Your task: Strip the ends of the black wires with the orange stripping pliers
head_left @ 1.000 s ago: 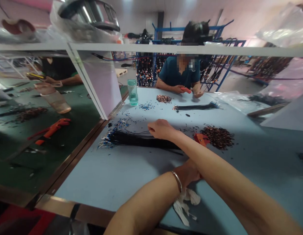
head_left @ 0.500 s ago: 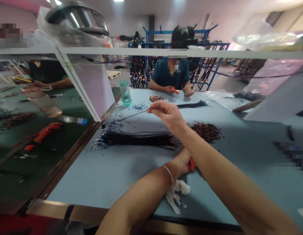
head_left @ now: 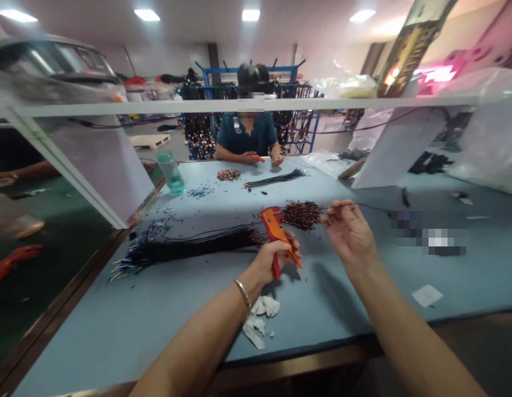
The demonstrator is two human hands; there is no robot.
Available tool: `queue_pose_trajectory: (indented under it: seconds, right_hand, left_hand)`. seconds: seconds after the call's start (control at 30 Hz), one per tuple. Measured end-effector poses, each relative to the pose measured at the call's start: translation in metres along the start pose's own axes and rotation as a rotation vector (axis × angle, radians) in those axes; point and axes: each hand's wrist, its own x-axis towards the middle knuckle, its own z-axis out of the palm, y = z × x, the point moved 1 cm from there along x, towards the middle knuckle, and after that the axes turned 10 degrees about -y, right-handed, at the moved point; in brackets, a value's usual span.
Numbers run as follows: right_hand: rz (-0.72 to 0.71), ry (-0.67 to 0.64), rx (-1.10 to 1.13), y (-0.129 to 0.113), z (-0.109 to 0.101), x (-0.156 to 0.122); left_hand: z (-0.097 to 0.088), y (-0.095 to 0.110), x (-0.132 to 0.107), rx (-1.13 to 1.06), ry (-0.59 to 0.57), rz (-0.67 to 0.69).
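Observation:
My left hand [head_left: 276, 259], with a bracelet on its wrist, is wrapped round the handles of an orange and red wire stripper [head_left: 274, 225]. The tool's head points up and away from me, over the near end of a black wire bundle. My right hand [head_left: 350, 231] pinches a thin black wire [head_left: 369, 205], which trails off to the right. Left of the stripper lies the bundle of black wires [head_left: 193, 244], its far-left ends tipped blue and silver. A heap of small dark and copper-coloured offcuts [head_left: 302, 214] lies between the stripper and my right hand.
Across the table a person [head_left: 247, 138] holds a red tool near a smaller wire bundle [head_left: 276, 179]. A green bottle [head_left: 171, 173] stands at the left edge, with blue scraps [head_left: 201, 191] nearby. Crumpled tissue [head_left: 259, 320] lies below my left wrist. A shelf [head_left: 222, 106] spans the table.
My right hand has swung from the left, above the bundle, to the right side with a wire. The stripper, mostly hidden before, is now in plain sight. The view has turned right.

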Motion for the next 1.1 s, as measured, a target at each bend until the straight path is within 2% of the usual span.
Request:
queue_pose_trajectory:
  seconds: [0.13, 0.3, 0.4, 0.47, 0.53, 0.6, 0.67, 0.7, 0.73, 0.77, 0.83, 0.9, 0.97, 1.1]
  right_hand:
    - [0.081, 0.039, 0.028, 0.020, -0.024, -0.006]
    - [0.200, 0.055, -0.032, 0.039, -0.040, -0.013]
    - [0.217, 0.090, -0.094, 0.046, -0.041, -0.020]
    - [0.242, 0.152, -0.103, 0.046, -0.039, -0.025]
    - [0.370, 0.179, -0.129, 0.044, -0.033, -0.029]
    - [0.585, 0.078, -0.251, 0.042, -0.024, -0.034]
    - [0.732, -0.153, -0.502, 0.039, -0.015, -0.039]
    - [0.708, -0.273, -0.674, 0.037, -0.012, -0.042]
    - [0.606, -0.361, -0.861, 0.035, -0.008, -0.044]
    - [0.443, -0.407, -1.044, 0.033, -0.006, -0.046]
    - [0.078, -0.397, -1.327, 0.028, -0.004, -0.049]
    - [-0.169, -0.397, -1.477, 0.025, -0.006, -0.049]
    - [-0.253, -0.487, -1.547, 0.025, -0.009, -0.047]
    - [-0.189, -0.695, -1.532, 0.026, -0.017, -0.039]
  left_hand:
    - [0.004, 0.007, 0.000, 0.022, 0.108, 0.052]
    - [0.005, 0.014, -0.001, -0.017, 0.182, 0.105]
    - [0.004, 0.016, -0.002, -0.053, 0.203, 0.102]
    - [0.005, 0.016, -0.003, -0.054, 0.176, 0.105]
    - [0.006, 0.016, -0.004, -0.020, 0.150, 0.111]
    - [0.006, 0.017, -0.004, 0.027, 0.150, 0.120]
    - [0.005, 0.017, -0.004, 0.059, 0.167, 0.126]
    - [0.004, 0.017, -0.004, 0.065, 0.176, 0.123]
    - [0.003, 0.018, -0.003, 0.066, 0.178, 0.117]
    - [0.003, 0.018, -0.003, 0.063, 0.172, 0.109]
    - [0.003, 0.017, -0.003, 0.060, 0.145, 0.083]
    - [0.005, 0.016, -0.004, 0.068, 0.108, 0.046]
    - [0.008, 0.015, -0.004, 0.081, 0.073, 0.013]
    - [0.010, 0.014, -0.005, 0.093, 0.042, 0.008]
